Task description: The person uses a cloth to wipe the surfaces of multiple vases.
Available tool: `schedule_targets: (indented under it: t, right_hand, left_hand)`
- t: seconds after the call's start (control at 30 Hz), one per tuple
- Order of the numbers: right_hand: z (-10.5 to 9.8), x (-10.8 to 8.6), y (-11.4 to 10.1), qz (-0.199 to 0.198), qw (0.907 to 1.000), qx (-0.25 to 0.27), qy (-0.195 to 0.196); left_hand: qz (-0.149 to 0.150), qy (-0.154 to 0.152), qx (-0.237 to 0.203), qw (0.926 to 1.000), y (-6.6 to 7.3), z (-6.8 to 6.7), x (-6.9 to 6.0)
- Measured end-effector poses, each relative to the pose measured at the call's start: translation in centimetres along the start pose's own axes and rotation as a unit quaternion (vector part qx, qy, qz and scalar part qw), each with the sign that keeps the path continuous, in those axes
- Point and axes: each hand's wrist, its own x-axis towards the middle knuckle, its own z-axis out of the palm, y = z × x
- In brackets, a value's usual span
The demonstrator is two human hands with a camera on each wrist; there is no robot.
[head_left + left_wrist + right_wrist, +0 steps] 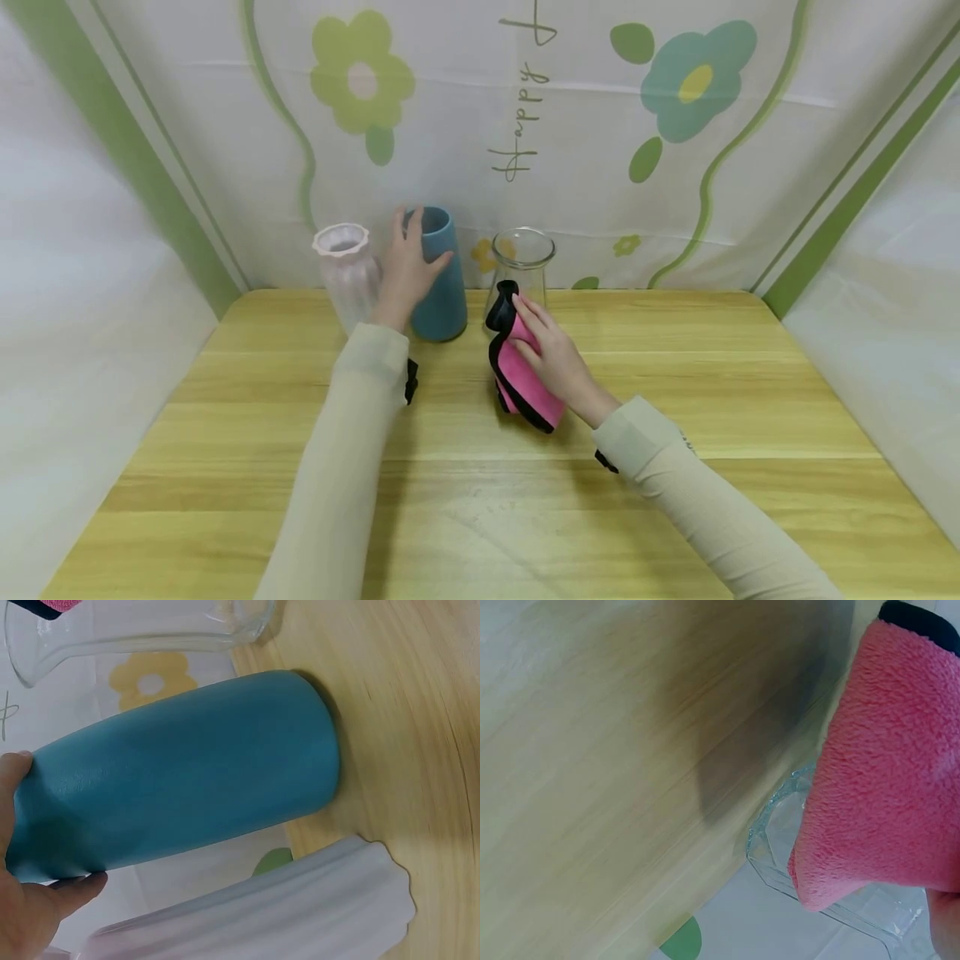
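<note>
A blue vase (441, 292) stands upright at the back of the table. My left hand (408, 271) grips it near the top, fingers at the rim and thumb on the side facing me. In the left wrist view, the fingers hold the upper end of the vase (180, 769) from both sides. My right hand (555, 358) holds a folded pink cloth (528, 379) with black edging. Fluffy texture shows on the cloth (892, 765) in the right wrist view. Just behind it stands a clear glass vase (522, 250), partly hidden by the cloth.
To the left of the blue vase is a pale pink ribbed vase (348, 271) with a wavy rim, partly hidden by my left hand. A flower-printed curtain (450, 100) hangs directly behind the vases. The wooden table (480, 517) extends toward me.
</note>
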Motion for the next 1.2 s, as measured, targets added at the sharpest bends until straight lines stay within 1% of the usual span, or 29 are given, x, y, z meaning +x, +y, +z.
schedule_targets:
  t: [0.13,0.3,0.43,0.5,0.6,0.73,0.9,1.1,1.2]
  right_hand:
    - [0.0,0.0,-0.1,0.0,1.0,0.0,0.003]
    - [-0.2,0.3,-0.3,0.0,1.0,0.003,0.007]
    - [-0.5,0.5,-0.6,0.005,0.9999,0.004,0.016]
    - [-0.6,0.6,-0.7,0.007,0.9998,0.002,0.02]
    - [-0.8,0.8,-0.8,0.009,0.9997,0.0,0.023]
    - [-0.9,0.9,-0.8,0.012,0.9997,0.001,0.024]
    - [-0.9,1.1,-0.9,0.007,0.9995,0.001,0.03]
    - [-0.9,1.3,-1.2,0.005,0.9991,0.009,0.041]
    - [-1.0,1.3,-1.4,0.006,0.999,0.014,0.043]
  left_hand:
    - [0.011,0.006,0.0,0.9999,-0.2,0.0,-0.1]
    - [0.014,0.01,-0.004,0.9998,-0.1,-0.4,-0.3]
    - [0.014,-0.003,-0.004,0.9999,0.0,-0.8,-0.5]
    - [0.019,-0.011,-0.005,0.9997,-0.1,-1.0,-0.7]
    - [0.036,-0.022,-0.001,0.9991,-0.1,-1.1,-1.0]
    - [0.066,-0.036,0.012,0.9971,-0.1,-1.2,-1.4]
    - [0.091,-0.049,0.016,0.9945,0.0,-1.2,-2.1]
    - [0.127,-0.048,0.021,0.9905,0.2,-1.3,-3.1]
    - [0.139,-0.05,0.023,0.9887,0.2,-1.4,-3.6]
